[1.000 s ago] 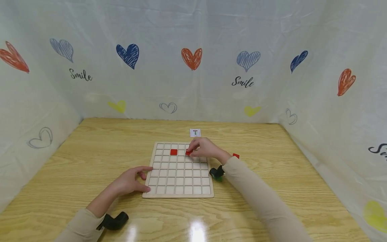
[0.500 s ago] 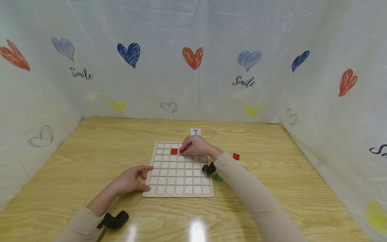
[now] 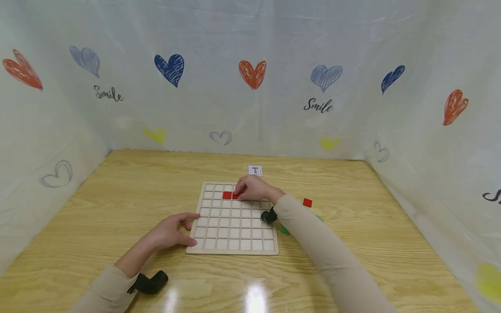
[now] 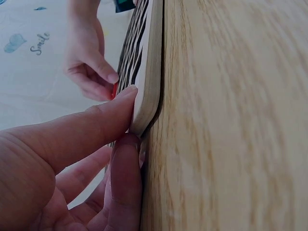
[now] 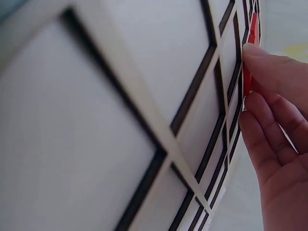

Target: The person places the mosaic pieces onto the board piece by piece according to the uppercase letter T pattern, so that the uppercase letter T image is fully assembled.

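Observation:
A pale wooden grid board (image 3: 235, 252) with square cells lies on the table. My left hand (image 3: 170, 232) holds its near left edge; in the left wrist view the thumb (image 4: 118, 103) lies on the rim and a bent finger (image 4: 126, 168) meets the side below. My right hand (image 3: 254, 188) is over the far part of the board, pinching a red square tile (image 5: 248, 72) between thumb and fingers. Another red tile (image 3: 227, 195) sits in the cell just left of it. How deep the pinched tile sits in its cell is hidden by the fingers.
Behind the board lies a small printed grid card (image 3: 255, 170) with red and green marks. To the right are a loose red tile (image 3: 307, 202) and green tiles (image 3: 285, 230), partly covered by the right sleeve. A patterned curtain (image 3: 250, 108) encloses the table (image 3: 137, 195).
My right hand has shifted left with its red tile, from a cell apart to right beside the other red tile. The left hand stays at the board's edge.

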The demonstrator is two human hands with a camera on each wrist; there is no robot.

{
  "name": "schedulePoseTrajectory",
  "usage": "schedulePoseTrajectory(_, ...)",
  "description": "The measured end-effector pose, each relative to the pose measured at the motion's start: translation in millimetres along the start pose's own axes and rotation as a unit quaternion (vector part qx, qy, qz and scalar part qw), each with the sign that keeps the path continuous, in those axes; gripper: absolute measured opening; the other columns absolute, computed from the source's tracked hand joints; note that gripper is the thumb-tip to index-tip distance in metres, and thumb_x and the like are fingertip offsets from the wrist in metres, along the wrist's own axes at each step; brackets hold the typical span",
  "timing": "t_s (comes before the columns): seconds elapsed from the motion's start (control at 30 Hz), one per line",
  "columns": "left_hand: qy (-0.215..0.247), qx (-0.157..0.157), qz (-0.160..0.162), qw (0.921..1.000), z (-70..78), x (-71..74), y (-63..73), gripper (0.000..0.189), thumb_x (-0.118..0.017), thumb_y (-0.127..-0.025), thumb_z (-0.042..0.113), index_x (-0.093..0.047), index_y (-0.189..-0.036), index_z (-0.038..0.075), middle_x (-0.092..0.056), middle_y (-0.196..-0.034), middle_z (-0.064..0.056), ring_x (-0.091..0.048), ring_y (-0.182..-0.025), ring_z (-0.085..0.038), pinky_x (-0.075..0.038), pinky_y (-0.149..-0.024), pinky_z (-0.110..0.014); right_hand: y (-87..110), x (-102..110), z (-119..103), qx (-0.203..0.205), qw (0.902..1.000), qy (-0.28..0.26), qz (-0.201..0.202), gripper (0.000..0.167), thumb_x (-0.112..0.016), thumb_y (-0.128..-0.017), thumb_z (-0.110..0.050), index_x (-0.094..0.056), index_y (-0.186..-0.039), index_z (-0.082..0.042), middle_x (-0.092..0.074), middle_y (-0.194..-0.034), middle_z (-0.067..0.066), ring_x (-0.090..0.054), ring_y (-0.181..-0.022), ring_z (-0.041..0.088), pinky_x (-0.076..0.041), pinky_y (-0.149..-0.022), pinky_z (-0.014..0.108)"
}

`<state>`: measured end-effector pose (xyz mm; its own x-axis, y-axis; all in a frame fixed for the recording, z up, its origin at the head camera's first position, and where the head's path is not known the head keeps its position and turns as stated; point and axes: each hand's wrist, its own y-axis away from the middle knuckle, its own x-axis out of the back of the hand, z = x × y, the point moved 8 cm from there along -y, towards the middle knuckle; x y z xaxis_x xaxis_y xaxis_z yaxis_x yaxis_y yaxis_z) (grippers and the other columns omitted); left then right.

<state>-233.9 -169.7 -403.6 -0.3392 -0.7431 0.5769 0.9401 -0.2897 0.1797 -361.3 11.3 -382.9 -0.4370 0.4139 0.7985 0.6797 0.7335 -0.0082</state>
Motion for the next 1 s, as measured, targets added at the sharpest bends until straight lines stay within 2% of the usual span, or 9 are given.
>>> schedulePoseTrajectory(0.2,0.002,-0.006,-0.001,1.0,0.6,0.5,0.2,0.07,-0.082,-0.069,0.012,-0.051,-0.13,0.001,-0.048,-0.09,-0.007,-0.04,-0.069,-0.02,-0.035,-0.062,-0.031,0.7,0,-3,0.011,0.9998,0.016,-0.006,0.018,-0.075,-0.078,-0.005,-0.073,-0.096,-0.006,-0.063,-0.095,0.001,-0.057,-0.088,0.012,-0.045,-0.076,0.021)
schedulePoseTrajectory(0.47,-0.001,-0.014,0.0,0.9999,1.3,0.3,0.0,0.069,-0.082,-0.069,0.012,-0.051,-0.13,0.0,-0.047,-0.09,-0.007,-0.04,-0.07,-0.02,-0.036,-0.063,-0.031,11.8,8,-7,0.028,0.9994,0.02,0.001,0.02,-0.072,-0.08,-0.005,-0.072,-0.1,-0.005,-0.063,-0.097,0.001,-0.059,-0.092,0.014,-0.045,-0.081,0.023)
schedulePoseTrajectory(0.8,-0.01,0.002,0.002,0.9999,2.9,-0.1,0.3,0.07,-0.083,-0.069,0.012,-0.051,-0.13,0.001,-0.047,-0.09,-0.007,-0.04,-0.071,-0.021,-0.035,-0.065,-0.033,29.7,19,-10,0.067,0.9975,0.023,0.004,0.019,-0.069,-0.082,-0.003,-0.072,-0.101,-0.002,-0.063,-0.098,0.004,-0.06,-0.092,0.015,-0.046,-0.083,0.028)
schedulePoseTrajectory(1.0,-0.01,0.016,0.007,0.9998,-0.1,-0.2,-0.3,0.07,-0.083,-0.068,0.013,-0.052,-0.13,0.003,-0.047,-0.09,-0.007,-0.04,-0.071,-0.02,-0.034,-0.063,-0.032,41.1,22,-7,0.067,0.9976,0.018,0.007,0.019,-0.07,-0.082,-0.003,-0.071,-0.101,-0.001,-0.062,-0.098,0.005,-0.06,-0.091,0.016,-0.047,-0.083,0.031)
